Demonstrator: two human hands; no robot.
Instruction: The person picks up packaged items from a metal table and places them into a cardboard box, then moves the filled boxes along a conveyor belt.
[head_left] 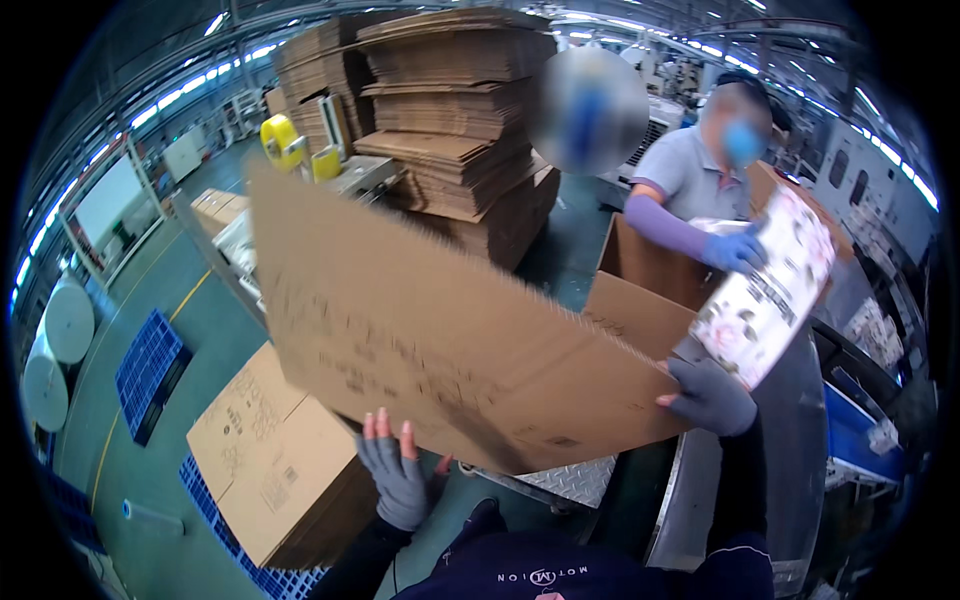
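Note:
A large flattened cardboard box (440,350) is held up at a slant in front of me, its printing smeared by motion. My right hand (712,396), in a grey fingerless glove, is closed on its right edge. Below the lower edge, my left hand (402,478), gloved the same way, has its fingers stretched upward over the cardboard; whether they press on it I cannot tell. Just beyond my right hand, a co-worker's blue-gloved hand (735,250) rests on a white flower-printed package (768,290). An open carton (640,312) stands beside it, partly hidden by my cardboard.
A closed carton (285,455) sits on a blue pallet (225,520) at lower left. Tall stacks of flattened boxes (450,100) rise ahead. Yellow tape rolls (282,142) stand on a bench at their left. Another blue pallet (150,370) lies on the green floor.

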